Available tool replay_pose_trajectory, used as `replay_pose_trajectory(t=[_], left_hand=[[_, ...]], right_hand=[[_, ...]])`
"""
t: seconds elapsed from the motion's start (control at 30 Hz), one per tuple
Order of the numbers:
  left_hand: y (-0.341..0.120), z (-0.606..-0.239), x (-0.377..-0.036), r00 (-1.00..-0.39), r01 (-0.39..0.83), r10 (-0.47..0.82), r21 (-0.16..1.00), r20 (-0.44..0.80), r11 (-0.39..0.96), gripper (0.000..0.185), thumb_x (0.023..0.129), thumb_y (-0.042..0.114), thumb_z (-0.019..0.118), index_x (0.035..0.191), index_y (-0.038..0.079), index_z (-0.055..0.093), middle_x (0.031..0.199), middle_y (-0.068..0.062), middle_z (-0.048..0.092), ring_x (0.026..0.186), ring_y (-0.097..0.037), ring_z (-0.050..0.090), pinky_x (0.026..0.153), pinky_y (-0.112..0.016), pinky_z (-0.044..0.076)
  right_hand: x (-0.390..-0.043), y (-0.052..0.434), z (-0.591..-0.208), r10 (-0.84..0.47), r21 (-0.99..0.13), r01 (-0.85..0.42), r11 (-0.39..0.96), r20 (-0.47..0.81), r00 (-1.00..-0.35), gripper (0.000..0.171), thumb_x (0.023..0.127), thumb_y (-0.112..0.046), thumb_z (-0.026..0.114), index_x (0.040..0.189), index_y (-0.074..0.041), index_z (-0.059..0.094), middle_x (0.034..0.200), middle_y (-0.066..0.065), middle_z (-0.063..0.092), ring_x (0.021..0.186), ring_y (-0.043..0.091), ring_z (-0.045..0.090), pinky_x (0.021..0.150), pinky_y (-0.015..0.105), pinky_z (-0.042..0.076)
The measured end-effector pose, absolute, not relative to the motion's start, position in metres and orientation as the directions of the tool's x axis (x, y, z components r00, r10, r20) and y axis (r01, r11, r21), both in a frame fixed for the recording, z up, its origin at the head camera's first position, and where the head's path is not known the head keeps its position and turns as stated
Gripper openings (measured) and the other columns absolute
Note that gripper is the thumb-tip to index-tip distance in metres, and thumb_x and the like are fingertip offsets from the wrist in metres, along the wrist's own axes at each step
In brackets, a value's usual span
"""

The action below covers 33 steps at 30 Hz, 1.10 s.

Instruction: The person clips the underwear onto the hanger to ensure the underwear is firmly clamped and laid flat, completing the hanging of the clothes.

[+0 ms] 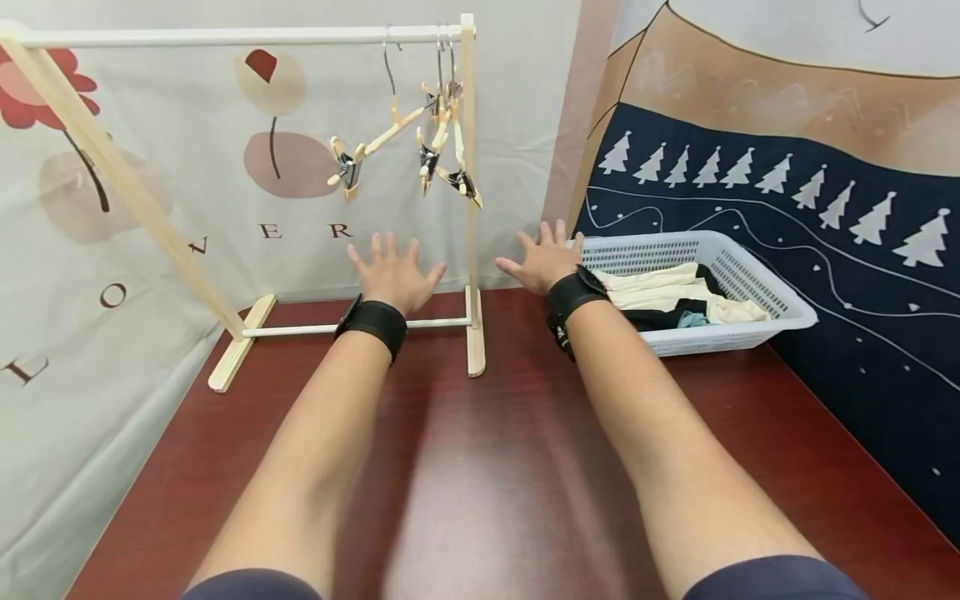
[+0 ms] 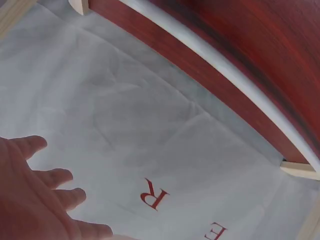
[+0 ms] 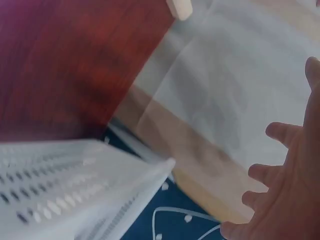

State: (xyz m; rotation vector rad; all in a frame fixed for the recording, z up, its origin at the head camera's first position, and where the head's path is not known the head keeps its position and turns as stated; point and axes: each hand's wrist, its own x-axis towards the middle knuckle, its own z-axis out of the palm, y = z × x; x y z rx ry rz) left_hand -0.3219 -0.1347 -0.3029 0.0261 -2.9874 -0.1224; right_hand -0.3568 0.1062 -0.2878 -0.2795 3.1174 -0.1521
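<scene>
My left hand [image 1: 395,279] is stretched forward with its fingers spread and holds nothing, in front of a small wooden garment rack [image 1: 471,233]. In the left wrist view its fingers [image 2: 57,177] stand apart against the pale cloth. My right hand [image 1: 550,260] is also spread and free of any object, beside the left corner of a white plastic basket [image 1: 780,312]. Cream, black and bluish folded fabric [image 1: 667,292] lies in that basket. Several small hangers with clips [image 1: 393,129] hang at the right end of the rack's white top rail [image 1: 225,37].
The rack stands at the back left of a dark red wood table [image 1: 480,467], with a low white crossbar [image 1: 300,331] between its feet. Behind it hangs a pale printed cloth [image 1: 172,275]; a navy cloth with white trees [image 1: 825,275] hangs behind the basket.
</scene>
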Motion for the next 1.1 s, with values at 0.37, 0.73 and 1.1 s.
replay_pose_trajectory(t=[0.37, 0.73, 1.1], left_hand=[[-0.127, -0.332, -0.295, -0.961, 0.182, 0.146, 0.141, 0.236, 0.973, 0.060, 0.100, 0.058, 0.040, 0.133, 0.013, 0.061, 0.129, -0.016, 0.062, 0.119, -0.038, 0.059, 0.099, -0.061, 0.044], [-0.121, -0.357, -0.245, -0.915, 0.284, 0.197, 0.215, 0.353, 0.934, 0.045, 0.098, 0.055, 0.049, 0.118, 0.019, 0.067, 0.108, -0.002, 0.066, 0.100, -0.026, 0.062, 0.087, -0.045, 0.047], [-0.113, -0.356, -0.207, -0.856, 0.396, 0.224, 0.313, 0.466, 0.863, 0.037, 0.096, 0.051, 0.053, 0.115, 0.024, 0.070, 0.109, 0.006, 0.069, 0.100, -0.018, 0.063, 0.084, -0.038, 0.047]], right_hand=[[-0.375, 0.192, -0.271, -0.137, -0.069, -0.131, 0.989, -0.089, -0.987, 0.077, 0.100, -0.054, 0.042, 0.158, -0.008, 0.022, 0.160, 0.036, 0.010, 0.147, 0.058, 0.002, 0.112, 0.077, 0.006], [-0.406, 0.260, -0.290, -0.151, 0.020, -0.164, 0.986, -0.295, -0.943, 0.081, 0.091, -0.041, 0.062, 0.150, 0.003, 0.029, 0.148, 0.047, 0.017, 0.134, 0.069, 0.017, 0.103, 0.078, 0.026], [-0.452, 0.275, -0.327, -0.253, 0.086, -0.308, 0.948, -0.388, -0.887, 0.083, 0.079, -0.032, 0.080, 0.142, 0.005, 0.040, 0.134, 0.039, 0.047, 0.119, 0.053, 0.050, 0.092, 0.064, 0.045]])
